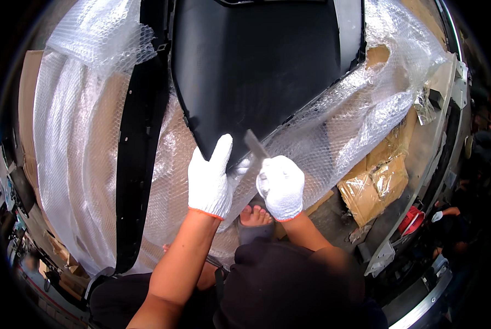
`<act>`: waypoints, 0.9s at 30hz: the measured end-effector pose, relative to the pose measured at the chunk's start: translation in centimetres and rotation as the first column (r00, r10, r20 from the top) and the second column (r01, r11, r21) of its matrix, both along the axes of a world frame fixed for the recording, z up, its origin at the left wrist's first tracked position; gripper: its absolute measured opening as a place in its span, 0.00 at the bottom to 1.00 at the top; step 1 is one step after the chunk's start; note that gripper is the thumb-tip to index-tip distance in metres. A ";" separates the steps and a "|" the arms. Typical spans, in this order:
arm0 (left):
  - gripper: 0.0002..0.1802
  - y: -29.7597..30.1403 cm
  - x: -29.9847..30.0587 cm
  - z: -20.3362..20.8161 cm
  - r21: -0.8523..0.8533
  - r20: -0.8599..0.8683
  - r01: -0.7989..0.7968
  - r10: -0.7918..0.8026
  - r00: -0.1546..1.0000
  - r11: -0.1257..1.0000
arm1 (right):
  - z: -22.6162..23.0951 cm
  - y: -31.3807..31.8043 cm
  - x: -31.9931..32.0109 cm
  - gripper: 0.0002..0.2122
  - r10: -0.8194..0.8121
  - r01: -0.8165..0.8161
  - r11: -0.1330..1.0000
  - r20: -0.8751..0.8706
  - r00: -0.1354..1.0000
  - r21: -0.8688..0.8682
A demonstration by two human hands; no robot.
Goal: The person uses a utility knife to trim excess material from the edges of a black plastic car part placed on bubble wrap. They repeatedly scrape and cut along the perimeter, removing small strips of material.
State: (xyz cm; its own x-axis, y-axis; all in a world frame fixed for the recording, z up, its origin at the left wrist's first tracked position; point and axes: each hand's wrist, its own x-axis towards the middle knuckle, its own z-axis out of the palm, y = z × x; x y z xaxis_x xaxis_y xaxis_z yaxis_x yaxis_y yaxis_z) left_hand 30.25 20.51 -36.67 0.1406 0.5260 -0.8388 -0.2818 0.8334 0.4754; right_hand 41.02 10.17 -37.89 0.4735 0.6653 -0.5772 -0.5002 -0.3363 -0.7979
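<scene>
A large smooth black panel (256, 66) narrows to a corner close to me. My left hand (210, 183), in a white knitted glove with an orange cuff, is closed on that corner, thumb lying along the top face. The matching gloved right hand (283, 189) is closed around a flat grey file-like tool (255, 143). Its blade points up and left and is slightly blurred. It lies right by the panel's lower right edge; whether it touches the edge I cannot tell.
Clear bubble wrap (333, 137) spreads beneath the panel. A long black strip (133, 181) curves along the left, over cardboard (30, 104). At right lies a taped brown cardboard piece (374, 189) near a metal frame (440, 131). Below my hands is my sandalled foot (255, 222).
</scene>
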 end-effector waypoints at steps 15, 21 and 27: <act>0.17 -0.5 -0.4 -0.2 0.014 0.046 -0.006 0.006 0.999 1.000 | 0.1 -0.1 0.2 0.03 0.300 -0.303 0.952 0.338 0.892 -0.045; 0.18 -0.2 -0.1 0.1 -0.005 0.033 -0.012 0.012 0.999 1.000 | 0.9 -0.1 -0.9 0.13 0.136 -0.127 0.990 0.231 0.963 -0.057; 0.20 -0.3 0.2 0.7 0.007 -0.019 -0.040 0.041 0.999 0.999 | -0.4 1.8 1.6 0.15 0.010 -0.009 1.000 0.051 0.999 -0.022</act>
State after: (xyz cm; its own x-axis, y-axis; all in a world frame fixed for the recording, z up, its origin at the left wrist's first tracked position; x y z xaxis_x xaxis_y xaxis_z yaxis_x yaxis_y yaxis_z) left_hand 30.45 20.22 -35.95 0.1028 0.5362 -0.8378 -0.3059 0.8185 0.4863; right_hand 42.62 11.95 -38.30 0.4966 0.6574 -0.5668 -0.4556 -0.3584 -0.8149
